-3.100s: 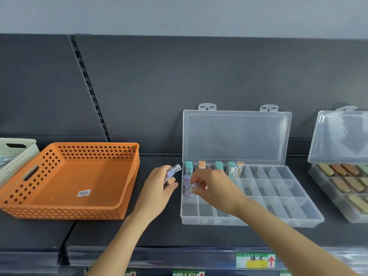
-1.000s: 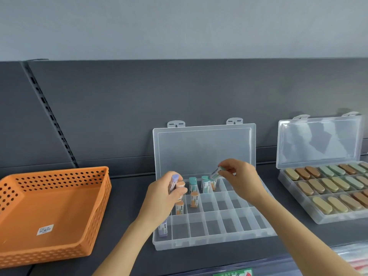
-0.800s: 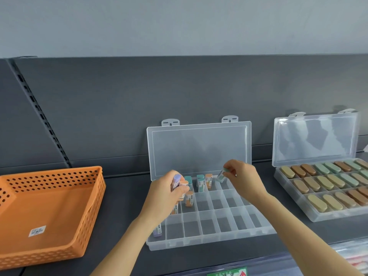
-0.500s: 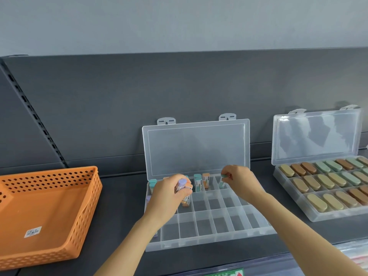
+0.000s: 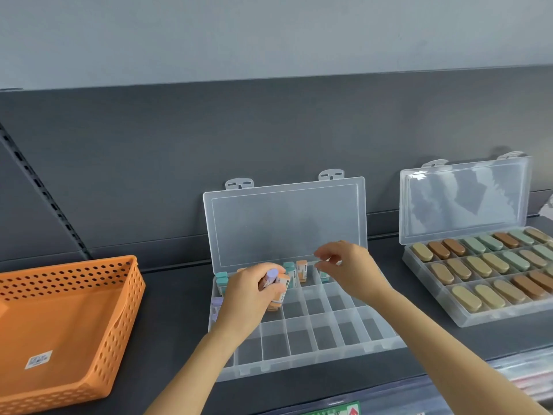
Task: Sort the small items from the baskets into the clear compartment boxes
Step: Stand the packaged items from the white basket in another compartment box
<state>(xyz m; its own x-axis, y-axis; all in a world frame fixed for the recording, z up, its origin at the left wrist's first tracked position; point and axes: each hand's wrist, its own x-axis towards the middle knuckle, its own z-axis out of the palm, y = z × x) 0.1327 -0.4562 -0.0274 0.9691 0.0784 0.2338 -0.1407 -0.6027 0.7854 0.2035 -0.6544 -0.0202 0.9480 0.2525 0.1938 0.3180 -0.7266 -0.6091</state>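
Note:
A clear compartment box [image 5: 314,359] stands open on the dark shelf, its lid [image 5: 284,223] leaning back. Small capped tubes stand in its back row: teal [image 5: 222,279], orange [image 5: 302,269] and another teal [image 5: 324,274]. A purple one [image 5: 216,304] lies at the left edge. My left hand [image 5: 247,301] grips a purple-capped tube [image 5: 271,274] together with an orange one [image 5: 281,289], over the box's left compartments. My right hand [image 5: 351,266] hovers above the back row, thumb and fingers apart, holding nothing.
An orange perforated basket [image 5: 125,298] sits at the left with only a sticker inside. A second open clear box [image 5: 434,298] at the right holds several tan, brown and green oval pieces. The shelf's front edge runs just below the boxes.
My right hand lowered a teal-capped tube into a back-row compartment, let go and lifted slightly. My left hand sank toward the box's left side, still gripping its tubes.

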